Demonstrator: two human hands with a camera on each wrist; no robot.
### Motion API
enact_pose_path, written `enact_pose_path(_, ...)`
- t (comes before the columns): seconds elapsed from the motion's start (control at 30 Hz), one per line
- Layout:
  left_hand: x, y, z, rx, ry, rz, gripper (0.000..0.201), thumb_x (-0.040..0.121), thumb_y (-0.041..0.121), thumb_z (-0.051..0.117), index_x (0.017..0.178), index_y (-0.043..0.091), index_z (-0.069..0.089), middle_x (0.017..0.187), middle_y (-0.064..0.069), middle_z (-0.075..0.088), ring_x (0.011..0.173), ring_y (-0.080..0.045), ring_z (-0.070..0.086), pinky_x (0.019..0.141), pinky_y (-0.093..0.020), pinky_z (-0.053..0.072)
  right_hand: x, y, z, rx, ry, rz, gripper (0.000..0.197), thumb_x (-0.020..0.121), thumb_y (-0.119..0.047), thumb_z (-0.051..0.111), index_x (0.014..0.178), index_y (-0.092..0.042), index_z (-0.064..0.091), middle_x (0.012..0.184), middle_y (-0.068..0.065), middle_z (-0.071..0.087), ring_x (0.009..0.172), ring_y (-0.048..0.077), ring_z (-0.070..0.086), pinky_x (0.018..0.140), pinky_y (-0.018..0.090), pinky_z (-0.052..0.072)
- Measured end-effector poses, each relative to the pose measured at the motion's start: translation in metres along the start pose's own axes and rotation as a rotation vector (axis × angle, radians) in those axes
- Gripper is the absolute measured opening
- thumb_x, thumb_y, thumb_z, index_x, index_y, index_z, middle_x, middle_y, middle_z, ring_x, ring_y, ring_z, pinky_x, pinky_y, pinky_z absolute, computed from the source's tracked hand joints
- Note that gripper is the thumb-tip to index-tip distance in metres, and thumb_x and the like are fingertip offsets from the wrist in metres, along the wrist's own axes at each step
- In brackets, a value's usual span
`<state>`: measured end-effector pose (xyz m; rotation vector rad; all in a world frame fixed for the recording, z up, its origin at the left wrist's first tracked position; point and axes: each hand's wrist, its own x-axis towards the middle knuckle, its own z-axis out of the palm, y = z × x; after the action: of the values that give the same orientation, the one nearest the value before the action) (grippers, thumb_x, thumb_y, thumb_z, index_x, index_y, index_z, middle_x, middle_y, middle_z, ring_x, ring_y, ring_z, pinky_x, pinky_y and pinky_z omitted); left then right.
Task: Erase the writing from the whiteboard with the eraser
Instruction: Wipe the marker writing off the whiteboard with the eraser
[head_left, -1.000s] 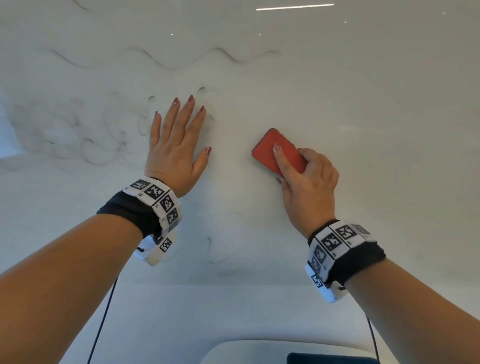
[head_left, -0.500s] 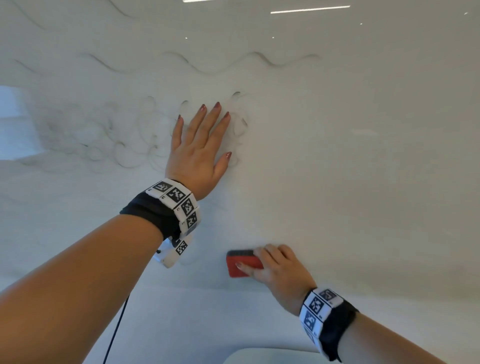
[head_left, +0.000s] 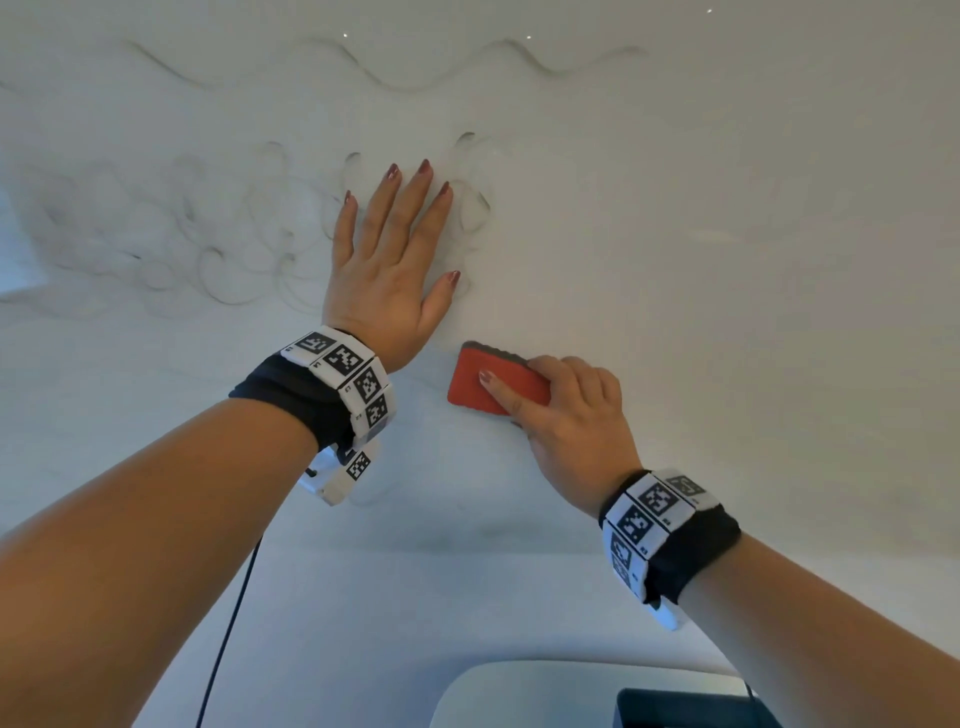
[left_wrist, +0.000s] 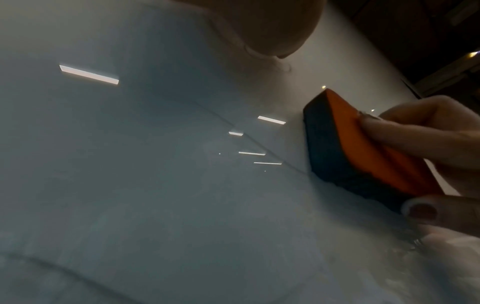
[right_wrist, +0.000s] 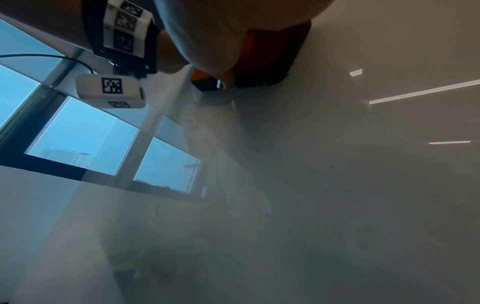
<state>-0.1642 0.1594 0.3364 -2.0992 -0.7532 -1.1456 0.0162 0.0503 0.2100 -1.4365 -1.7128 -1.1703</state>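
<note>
The whiteboard (head_left: 727, 260) fills the head view. Faint grey scribbles (head_left: 182, 234) smear its left part, and a wavy line (head_left: 395, 83) runs across the top. My left hand (head_left: 389, 254) lies flat on the board with straight fingers, over the right end of the scribbles. Just below and right of it, my right hand (head_left: 566, 410) grips the red eraser (head_left: 493, 382) and presses its dark felt side on the board. The left wrist view shows the eraser (left_wrist: 363, 148) with fingers over its red back and a thumb at its lower edge.
A pale ledge (head_left: 415, 613) runs under the board, and a rounded white object (head_left: 519, 691) with a dark box (head_left: 685, 709) sits at the bottom edge. A black cable (head_left: 228, 623) hangs from my left wrist. Windows (right_wrist: 85, 135) appear reflected in the right wrist view.
My right hand swept the eraser down to the board's lower edge, then back up to just below my left hand's thumb. The left hand stayed flat in place.
</note>
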Motion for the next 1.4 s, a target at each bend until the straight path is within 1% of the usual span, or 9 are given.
enact_pose_path(0.17,0.001,-0.004,0.0,-0.002,0.018,0.029,0.06,0.096,0.04,0.039,0.149,0.019,0.021,0.157,-0.003,0.016,0.145,-0.022,0.01,0.117,-0.046,0.005,0.0,-0.017,0.008,-0.016,-0.025,-0.069,0.065,0.077,-0.009,0.064,0.135,-0.035,0.052,0.118,0.009,0.05,0.102,0.03,0.046,0.084,0.042,0.033)
enact_pose_path(0.27,0.001,-0.005,0.001,0.0,0.021,0.029,0.061,0.095,0.041,0.039,0.149,0.019,0.021,0.157,-0.002,0.016,0.145,-0.022,0.01,0.117,-0.047,0.006,-0.01,-0.032,0.017,-0.026,-0.161,-0.204,0.065,0.076,-0.011,0.057,0.136,-0.035,0.049,0.119,0.008,0.048,0.103,0.03,0.046,0.085,0.041,0.032)
enact_pose_path(0.4,0.001,-0.008,0.002,-0.008,0.026,0.045,0.061,0.095,0.041,0.04,0.149,0.019,0.021,0.157,-0.002,0.016,0.144,-0.023,0.01,0.117,-0.046,0.006,-0.037,-0.04,0.023,-0.017,-0.348,-0.34,0.058,0.081,-0.013,0.037,0.133,-0.035,0.051,0.115,0.007,0.054,0.103,0.028,0.045,0.087,0.041,0.031)
enact_pose_path(0.63,0.001,-0.01,0.004,-0.015,0.034,0.063,0.061,0.095,0.041,0.04,0.149,0.018,0.022,0.157,-0.003,0.017,0.144,-0.023,0.011,0.117,-0.046,0.005,-0.064,-0.024,0.025,-0.061,-0.386,-0.463,0.062,0.072,-0.017,0.069,0.129,-0.039,0.055,0.116,0.004,0.049,0.103,0.025,0.047,0.088,0.038,0.032)
enact_pose_path(0.83,0.001,-0.014,0.003,-0.018,0.033,0.091,0.061,0.094,0.041,0.041,0.148,0.017,0.024,0.156,-0.003,0.018,0.144,-0.023,0.011,0.117,-0.046,0.005,-0.046,-0.008,0.014,-0.065,-0.246,-0.278,0.073,0.071,-0.015,0.071,0.134,-0.04,0.046,0.118,0.006,0.05,0.104,0.027,0.046,0.088,0.04,0.032)
enact_pose_path(0.97,0.001,-0.016,0.0,-0.038,0.048,0.114,0.06,0.094,0.04,0.042,0.147,0.016,0.027,0.156,-0.004,0.021,0.143,-0.025,0.013,0.116,-0.047,0.006,-0.008,-0.007,0.006,-0.052,-0.034,-0.087,0.063,0.078,-0.017,0.07,0.133,-0.04,0.052,0.12,0.006,0.046,0.102,0.029,0.047,0.083,0.042,0.035)
enact_pose_path(1.17,0.005,-0.03,-0.009,-0.032,0.054,0.09,0.059,0.096,0.039,0.039,0.148,0.017,0.025,0.156,-0.004,0.018,0.144,-0.025,0.01,0.117,-0.046,0.002,0.057,-0.004,-0.016,-0.038,0.131,0.161,0.055,0.086,-0.02,0.063,0.136,-0.037,0.046,0.122,0.011,0.046,0.105,0.032,0.043,0.086,0.044,0.032)
enact_pose_path(1.27,0.007,-0.043,-0.014,-0.026,0.071,0.058,0.058,0.096,0.039,0.039,0.148,0.017,0.025,0.157,-0.005,0.017,0.145,-0.025,0.01,0.116,-0.046,0.003,0.07,-0.009,-0.016,-0.034,0.174,0.21,0.054,0.087,-0.017,0.061,0.136,-0.035,0.047,0.122,0.015,0.049,0.107,0.032,0.041,0.088,0.045,0.032)
enact_pose_path(1.4,0.008,-0.059,-0.014,-0.015,0.074,0.04,0.058,0.096,0.039,0.038,0.148,0.018,0.025,0.157,-0.005,0.017,0.145,-0.024,0.011,0.117,-0.046,0.004,0.07,-0.017,-0.01,-0.046,0.17,0.174,0.06,0.085,-0.016,0.064,0.137,-0.035,0.041,0.122,0.014,0.047,0.107,0.032,0.041,0.086,0.045,0.032)
